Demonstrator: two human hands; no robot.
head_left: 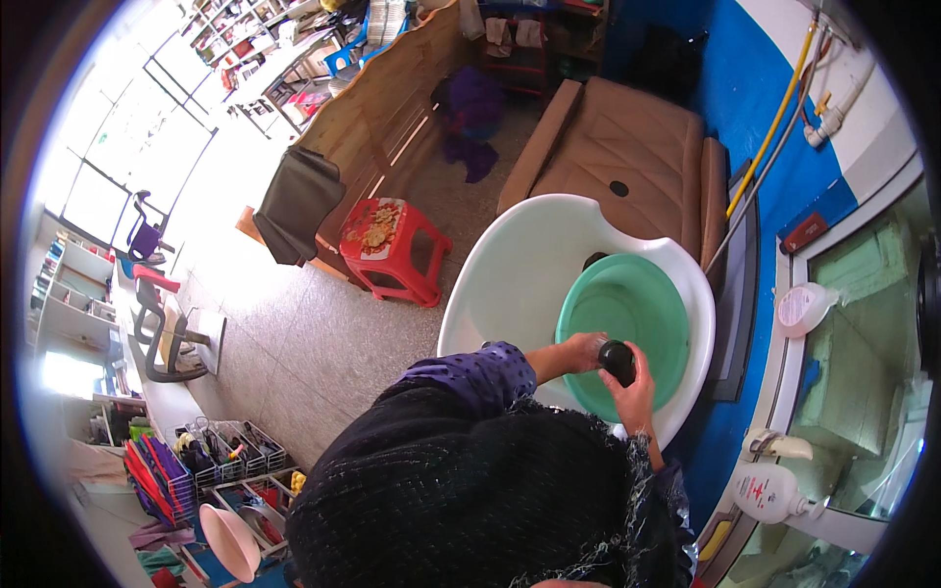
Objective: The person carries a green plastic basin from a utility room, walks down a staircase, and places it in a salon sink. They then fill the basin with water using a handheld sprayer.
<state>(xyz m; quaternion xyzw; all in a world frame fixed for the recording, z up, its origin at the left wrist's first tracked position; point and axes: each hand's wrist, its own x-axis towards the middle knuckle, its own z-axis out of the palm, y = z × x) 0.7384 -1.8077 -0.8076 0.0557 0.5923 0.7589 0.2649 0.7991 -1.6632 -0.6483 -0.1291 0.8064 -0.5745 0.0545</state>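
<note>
Both my hands are over a green plastic basin (647, 294), which sits inside a white salon wash bowl (490, 274). Between them is a black, rounded, bottle-like object (617, 362); its exact kind does not show. My right hand (637, 395) curls its thumb and fingers around the object's near right side. My left hand (582, 351) is closed against its left end, with the fingers partly hidden. A small dark piece shows at the wash bowl's far side, beside the basin's rim.
Beyond the bowl stands a brown padded salon chair (627, 147). A red plastic stool (392, 245) is to the left, by a wooden partition (372, 108). At right are hoses (774, 127), a white pump bottle (769, 492) and a glass-fronted cabinet (863, 343). Wire baskets (230, 456) stand lower left.
</note>
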